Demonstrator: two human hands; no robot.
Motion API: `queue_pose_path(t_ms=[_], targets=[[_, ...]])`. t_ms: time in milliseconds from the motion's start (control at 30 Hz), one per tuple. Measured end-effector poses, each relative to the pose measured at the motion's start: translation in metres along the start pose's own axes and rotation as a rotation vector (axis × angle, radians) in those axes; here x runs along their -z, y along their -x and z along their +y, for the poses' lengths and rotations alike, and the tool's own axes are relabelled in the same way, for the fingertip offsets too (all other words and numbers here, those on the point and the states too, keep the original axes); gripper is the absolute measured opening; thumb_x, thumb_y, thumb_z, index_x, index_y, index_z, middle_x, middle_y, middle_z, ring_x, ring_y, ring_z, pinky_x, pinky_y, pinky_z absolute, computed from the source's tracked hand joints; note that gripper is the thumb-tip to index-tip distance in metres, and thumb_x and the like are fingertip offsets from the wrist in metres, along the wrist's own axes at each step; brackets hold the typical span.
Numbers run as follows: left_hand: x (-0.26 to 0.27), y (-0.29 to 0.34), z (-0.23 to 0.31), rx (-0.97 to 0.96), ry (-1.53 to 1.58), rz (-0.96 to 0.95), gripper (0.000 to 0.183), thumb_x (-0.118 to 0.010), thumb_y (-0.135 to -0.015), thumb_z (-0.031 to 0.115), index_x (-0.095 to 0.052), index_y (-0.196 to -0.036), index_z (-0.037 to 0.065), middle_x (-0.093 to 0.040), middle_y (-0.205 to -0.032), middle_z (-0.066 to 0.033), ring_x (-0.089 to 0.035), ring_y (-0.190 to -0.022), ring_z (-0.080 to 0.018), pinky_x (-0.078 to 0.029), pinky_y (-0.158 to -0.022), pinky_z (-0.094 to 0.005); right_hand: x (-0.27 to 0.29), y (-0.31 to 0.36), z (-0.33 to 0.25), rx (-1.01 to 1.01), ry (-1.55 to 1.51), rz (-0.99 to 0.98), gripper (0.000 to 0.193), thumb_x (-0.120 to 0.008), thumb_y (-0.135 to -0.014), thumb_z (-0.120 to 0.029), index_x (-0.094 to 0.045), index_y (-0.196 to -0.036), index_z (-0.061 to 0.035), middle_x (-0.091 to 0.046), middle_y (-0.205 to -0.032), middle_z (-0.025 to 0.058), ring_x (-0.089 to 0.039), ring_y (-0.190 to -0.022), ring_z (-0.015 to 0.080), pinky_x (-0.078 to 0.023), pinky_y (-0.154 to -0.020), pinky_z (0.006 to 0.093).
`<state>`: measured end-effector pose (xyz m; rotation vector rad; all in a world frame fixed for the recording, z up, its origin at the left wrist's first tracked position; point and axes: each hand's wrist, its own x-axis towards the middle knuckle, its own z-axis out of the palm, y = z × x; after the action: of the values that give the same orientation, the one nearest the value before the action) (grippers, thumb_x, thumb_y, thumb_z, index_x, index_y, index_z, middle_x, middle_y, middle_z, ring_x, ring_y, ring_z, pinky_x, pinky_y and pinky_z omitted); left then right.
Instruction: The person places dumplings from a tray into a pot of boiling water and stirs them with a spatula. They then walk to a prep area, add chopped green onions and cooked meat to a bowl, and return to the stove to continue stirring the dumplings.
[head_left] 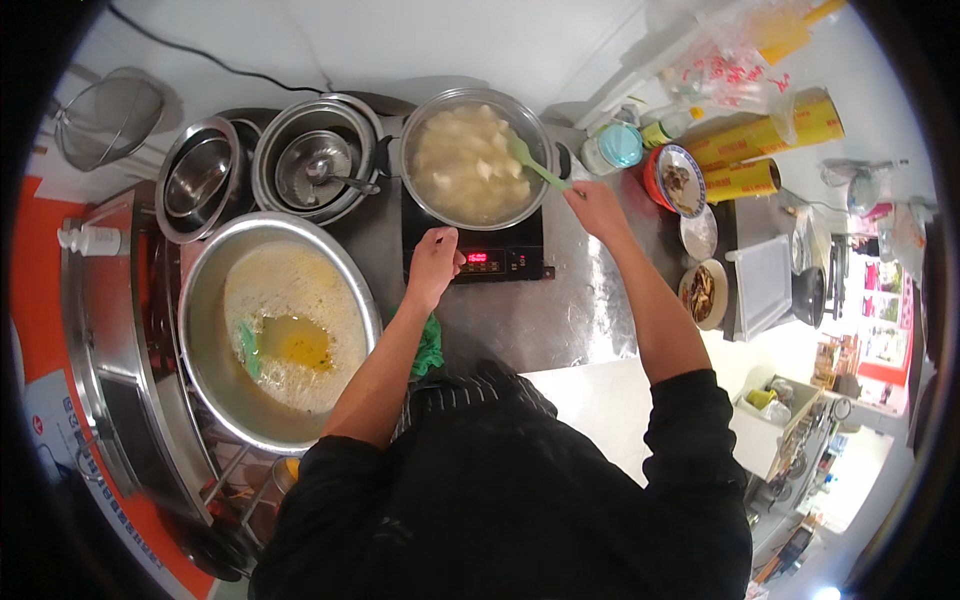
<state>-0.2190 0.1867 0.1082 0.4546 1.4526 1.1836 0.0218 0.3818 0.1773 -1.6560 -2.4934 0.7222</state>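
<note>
A silver pot [537,133] stands on a black induction cooker [522,238] with a red lit display. Pale, soft-looking pieces [465,155] crowd the cloudy liquid inside it. My right hand [594,207] grips the handle of a light green spatula [534,163], whose head dips among the pieces at the pot's right side. My left hand [434,262] is curled closed by the cooker's front left, beside the display and just below the pot. Nothing shows in its fingers; whether it touches the panel is hard to tell.
At left, a large metal basin [193,325] holds foamy yellowish liquid and something green. Steel bowls [200,185] and a nested pot with a ladle [318,170] stand behind it. A bowl [680,182], jar [613,148] and yellow film rolls [765,135] line the right.
</note>
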Motion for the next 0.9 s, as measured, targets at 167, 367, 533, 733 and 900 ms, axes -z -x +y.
queue_pose_path(t_ms=[167, 367, 533, 733, 900], targets=[[0.003, 0.000, 0.009, 0.047, 0.132, -0.053, 0.057, -0.054, -0.101, 0.028, -0.036, -0.147, 0.001, -0.064, -0.076, -0.0060, -0.054, -0.058, -0.0089, -0.045, -0.053, -0.0243, -0.019, 0.016, -0.002, -0.108, -0.275, -0.177, 0.033, -0.060, -0.090, -0.029, -0.062, -0.077, 0.0017, -0.057, -0.062, 0.0108, -0.054, -0.058, 0.0212, -0.042, -0.058, 0.0371], [0.002, 0.012, 0.017, 0.068, 0.082, -0.076, 0.069, -0.058, -0.098, 0.026, -0.025, -0.153, 0.002, -0.066, -0.079, -0.0046, -0.056, -0.061, -0.0095, -0.047, -0.056, -0.0255, -0.034, 0.025, -0.047, -0.226, -0.526, -0.295, 0.030, -0.060, -0.093, -0.024, -0.059, -0.075, 0.0005, -0.053, -0.061, 0.0023, -0.048, -0.057, 0.0113, -0.038, -0.055, 0.0313], [0.014, 0.028, 0.041, 0.075, 0.049, -0.099, 0.059, -0.059, -0.097, 0.027, -0.039, -0.146, 0.001, -0.067, -0.086, -0.0063, -0.057, -0.068, -0.0101, -0.048, -0.060, -0.0248, -0.035, 0.027, -0.074, -0.233, -0.701, -0.329, 0.029, -0.059, -0.094, -0.021, -0.054, -0.072, -0.0021, -0.049, -0.060, 0.0001, -0.045, -0.055, 0.0088, -0.035, -0.052, 0.0282], [0.134, 0.041, 0.085, -0.341, -0.470, 0.085, 0.032, -0.062, -0.095, 0.023, -0.062, -0.123, 0.008, -0.068, -0.086, -0.0041, -0.061, -0.076, -0.0104, -0.051, -0.068, -0.0289, -0.001, 0.030, -0.065, 0.188, -0.087, 0.184, 0.024, -0.058, -0.094, -0.025, -0.060, -0.088, -0.0027, -0.062, -0.072, 0.0180, -0.061, -0.066, 0.0340, -0.044, -0.060, 0.0447], [0.352, 0.008, 0.141, -0.531, -1.150, 0.834, 0.041, -0.066, -0.086, 0.013, -0.058, -0.126, 0.006, -0.068, -0.103, -0.0197, -0.064, -0.098, -0.0380, -0.051, -0.085, -0.0471, 0.009, 0.036, -0.045, 0.075, 0.228, 0.230, 0.024, -0.054, -0.096, -0.030, -0.061, -0.097, -0.0069, -0.065, -0.087, 0.0241, -0.061, -0.086, 0.0463, -0.046, -0.070, 0.0562]])
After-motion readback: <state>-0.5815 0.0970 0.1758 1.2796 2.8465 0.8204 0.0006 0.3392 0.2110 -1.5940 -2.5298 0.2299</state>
